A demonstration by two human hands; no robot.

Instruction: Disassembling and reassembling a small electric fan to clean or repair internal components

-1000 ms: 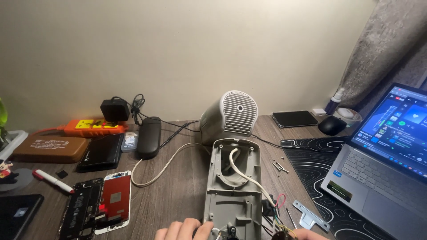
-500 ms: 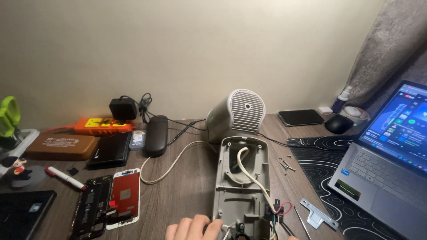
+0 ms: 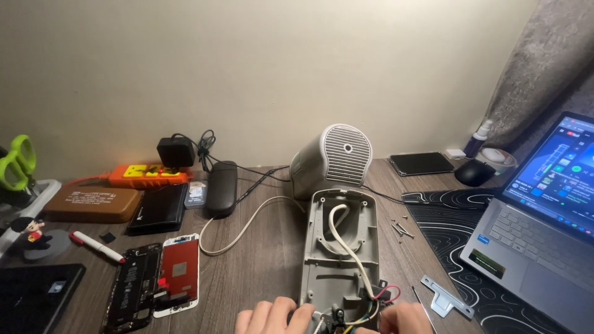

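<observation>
At the bottom centre of the frame, the left hand [image 3: 272, 316] rests its fingers on the near end of the opened grey plastic housing [image 3: 339, 247], which lies flat on the wooden counter [image 3: 253, 260]. The right hand [image 3: 405, 317] pinches among the thin coloured wires [image 3: 377, 295], though whether it grips one I cannot tell. The shell looks light and stiff, best steadied by its rim; the wires seem delicate. Loose screws [image 3: 399, 227] lie to its right.
</observation>
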